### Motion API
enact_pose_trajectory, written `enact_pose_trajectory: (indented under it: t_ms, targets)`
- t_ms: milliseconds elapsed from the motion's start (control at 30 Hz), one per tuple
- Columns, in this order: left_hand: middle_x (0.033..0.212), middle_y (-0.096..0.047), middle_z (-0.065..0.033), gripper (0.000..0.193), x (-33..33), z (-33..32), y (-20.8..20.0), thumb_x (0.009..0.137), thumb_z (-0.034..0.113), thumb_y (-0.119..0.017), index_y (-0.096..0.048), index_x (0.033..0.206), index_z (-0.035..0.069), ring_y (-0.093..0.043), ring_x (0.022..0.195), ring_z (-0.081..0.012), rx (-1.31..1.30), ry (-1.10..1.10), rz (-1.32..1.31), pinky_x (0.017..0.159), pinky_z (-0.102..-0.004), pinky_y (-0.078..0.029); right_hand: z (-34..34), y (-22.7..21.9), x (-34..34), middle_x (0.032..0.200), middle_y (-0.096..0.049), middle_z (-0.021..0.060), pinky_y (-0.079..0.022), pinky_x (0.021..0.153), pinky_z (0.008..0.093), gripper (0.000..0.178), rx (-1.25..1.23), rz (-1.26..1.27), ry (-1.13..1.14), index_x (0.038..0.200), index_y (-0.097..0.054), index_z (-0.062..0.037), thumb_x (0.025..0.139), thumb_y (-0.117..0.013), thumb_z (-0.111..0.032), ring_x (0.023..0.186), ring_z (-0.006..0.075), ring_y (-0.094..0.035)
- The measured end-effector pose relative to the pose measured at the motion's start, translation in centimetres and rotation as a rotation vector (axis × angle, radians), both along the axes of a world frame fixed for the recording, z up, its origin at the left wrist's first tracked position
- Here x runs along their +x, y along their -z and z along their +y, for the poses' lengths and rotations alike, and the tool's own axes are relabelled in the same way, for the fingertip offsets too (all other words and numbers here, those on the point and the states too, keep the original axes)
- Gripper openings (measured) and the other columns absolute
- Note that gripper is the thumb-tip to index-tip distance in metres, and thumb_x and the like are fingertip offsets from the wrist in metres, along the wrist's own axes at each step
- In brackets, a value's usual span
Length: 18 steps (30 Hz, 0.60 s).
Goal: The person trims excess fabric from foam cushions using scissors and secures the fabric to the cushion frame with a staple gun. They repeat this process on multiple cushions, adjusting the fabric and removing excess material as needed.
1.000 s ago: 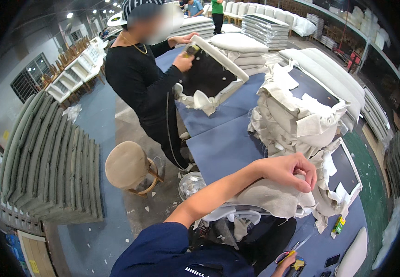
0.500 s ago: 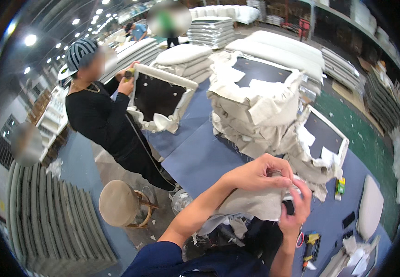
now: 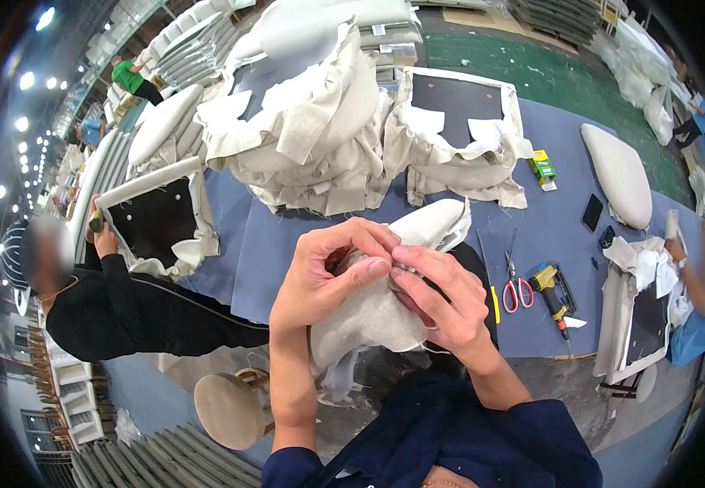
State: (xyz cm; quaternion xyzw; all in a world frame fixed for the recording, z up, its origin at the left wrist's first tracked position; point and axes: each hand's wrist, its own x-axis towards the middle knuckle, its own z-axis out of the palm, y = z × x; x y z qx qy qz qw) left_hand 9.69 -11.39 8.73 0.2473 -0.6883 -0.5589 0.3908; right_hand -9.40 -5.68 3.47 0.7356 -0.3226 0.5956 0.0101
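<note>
A beige fabric-covered piece (image 3: 366, 324), apparently a small upholstered cushion, is held up in front of me above my lap. My left hand (image 3: 328, 272) pinches its cloth between thumb and forefinger. My right hand (image 3: 443, 302) is closed at the same edge, its fingertips meeting those of the left; whatever is between them is too small to make out. A padded end (image 3: 430, 224) of the piece sticks out beyond the right hand, and loose cloth hangs below. Right of my hands, red-handled scissors (image 3: 517, 293) and a yellow-black staple gun (image 3: 554, 294) lie on the blue-grey table (image 3: 523, 333).
Fabric-covered seats (image 3: 312, 150) are piled across the table, beside another dark-backed seat (image 3: 460, 106). A green-yellow box (image 3: 543, 170), a phone (image 3: 591, 213) and a beige cushion (image 3: 617, 179) lie rightward. Co-workers handle panels at left (image 3: 157, 220) and right (image 3: 648, 325). A round stool (image 3: 226, 411) stands lower left.
The view has swung to the right, bringing in the scissors and the right-hand co-worker. My fingers have shifted on the beige cloth, and the fingertips of both hands now meet at its edge.
</note>
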Motion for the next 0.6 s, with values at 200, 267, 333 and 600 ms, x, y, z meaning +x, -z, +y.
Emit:
enact_pose_trajectory:
  t_ms: [200, 267, 333, 600]
  targets:
    - [0.107, -0.071, -0.0118, 0.011, -0.8, -1.1, 0.5, 0.096, 0.006, -0.07, -0.068, 0.092, -0.003, -0.064, 0.105, -0.0165, 0.001, 0.035, 0.043, 0.09, -0.0309, -0.049, -0.6, 0.1, 0.4, 0.116, -0.07, 0.0169, -0.063, 0.081, 0.0405, 0.038, -0.022, -0.044, 0.112, 0.11, -0.072, 0.0026, 0.072, -0.075, -0.004, 0.099, 0.0331, -0.072]
    - [0.107, -0.071, -0.0126, 0.011, -1.3, -1.4, 0.2, 0.096, 0.006, -0.07, -0.067, 0.091, -0.004, -0.063, 0.105, -0.0164, 0.016, 0.027, 0.025, 0.09, -0.0307, -0.049, -1.3, 0.4, 0.1, 0.115, -0.071, 0.0173, -0.063, 0.081, 0.0406, 0.036, -0.048, -0.052, 0.111, 0.108, -0.072, 0.0031, 0.072, -0.074, -0.005, 0.097, 0.0327, -0.072]
    - [0.107, -0.071, -0.0133, 0.011, -1.6, -1.8, 0.2, 0.097, 0.005, -0.069, -0.066, 0.091, -0.004, -0.063, 0.105, -0.016, 0.016, 0.02, 0.017, 0.09, -0.0304, -0.049, -2.0, 0.5, -0.4, 0.113, -0.071, 0.0175, -0.063, 0.081, 0.0407, 0.035, -0.072, -0.04, 0.102, 0.106, -0.073, 0.0038, 0.072, -0.073, -0.006, 0.097, 0.0326, -0.073]
    - [0.106, -0.072, -0.0128, 0.013, -2.5, -3.6, 0.1, 0.098, 0.006, -0.067, -0.064, 0.089, -0.003, -0.062, 0.102, -0.0136, 0.073, -0.046, -0.036, 0.09, -0.0291, -0.048, -4.3, 0.8, -0.6, 0.104, -0.072, 0.0197, -0.064, 0.081, 0.0415, 0.032, -0.158, -0.04, 0.175, 0.1, -0.072, 0.007, 0.071, -0.072, -0.005, 0.092, 0.0333, -0.073]
